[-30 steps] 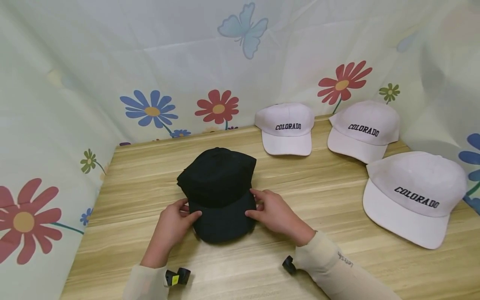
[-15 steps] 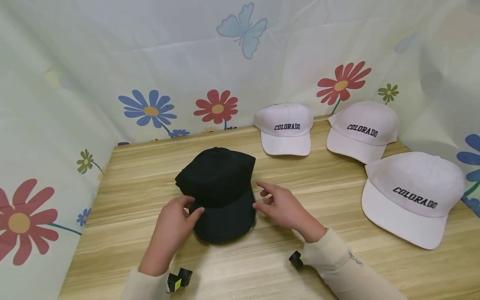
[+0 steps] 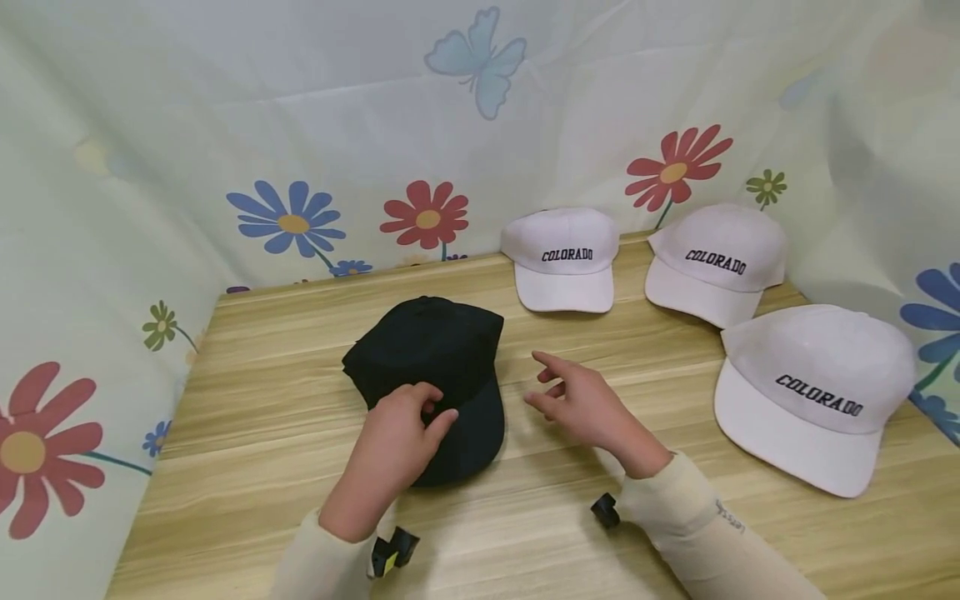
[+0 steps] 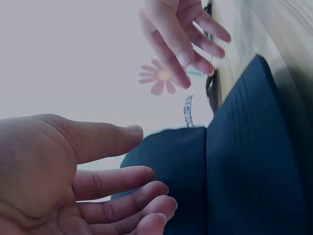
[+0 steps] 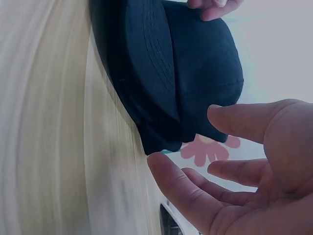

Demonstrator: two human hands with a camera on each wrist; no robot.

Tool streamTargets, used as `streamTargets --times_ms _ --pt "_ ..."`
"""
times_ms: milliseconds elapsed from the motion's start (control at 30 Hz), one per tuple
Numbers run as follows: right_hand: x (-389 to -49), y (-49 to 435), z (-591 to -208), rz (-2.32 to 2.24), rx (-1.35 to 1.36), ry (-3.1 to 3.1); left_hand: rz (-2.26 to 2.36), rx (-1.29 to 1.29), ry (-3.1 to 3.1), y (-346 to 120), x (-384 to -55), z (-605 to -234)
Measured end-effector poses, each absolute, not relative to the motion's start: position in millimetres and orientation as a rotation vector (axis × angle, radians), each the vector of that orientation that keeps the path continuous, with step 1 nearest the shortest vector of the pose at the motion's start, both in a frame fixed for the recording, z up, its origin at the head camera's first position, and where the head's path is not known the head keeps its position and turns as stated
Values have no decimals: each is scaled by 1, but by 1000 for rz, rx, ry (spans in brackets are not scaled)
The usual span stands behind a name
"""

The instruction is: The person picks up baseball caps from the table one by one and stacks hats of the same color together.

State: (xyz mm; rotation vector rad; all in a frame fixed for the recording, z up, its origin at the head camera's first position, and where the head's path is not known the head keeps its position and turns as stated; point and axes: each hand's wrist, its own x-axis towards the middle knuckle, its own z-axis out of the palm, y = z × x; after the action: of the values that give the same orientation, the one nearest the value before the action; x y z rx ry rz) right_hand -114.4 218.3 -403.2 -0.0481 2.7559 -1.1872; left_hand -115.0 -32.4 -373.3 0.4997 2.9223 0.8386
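Handling the black cap (image 3: 435, 350), on the table (image 3: 277, 350) nearer its left edge than its right, likely wants light, even contact both sides of the brim (image 3: 483, 433): left hand (image 3: 397, 437) and right hand (image 3: 588, 408) grip nothing, thumbs spread from fingers.
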Motion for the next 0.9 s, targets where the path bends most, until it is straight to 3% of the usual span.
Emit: streamTargets --times_ms 900 --pt "-119 250 -398 -1176 52 2807 770 711 2862 36 -136 -384"
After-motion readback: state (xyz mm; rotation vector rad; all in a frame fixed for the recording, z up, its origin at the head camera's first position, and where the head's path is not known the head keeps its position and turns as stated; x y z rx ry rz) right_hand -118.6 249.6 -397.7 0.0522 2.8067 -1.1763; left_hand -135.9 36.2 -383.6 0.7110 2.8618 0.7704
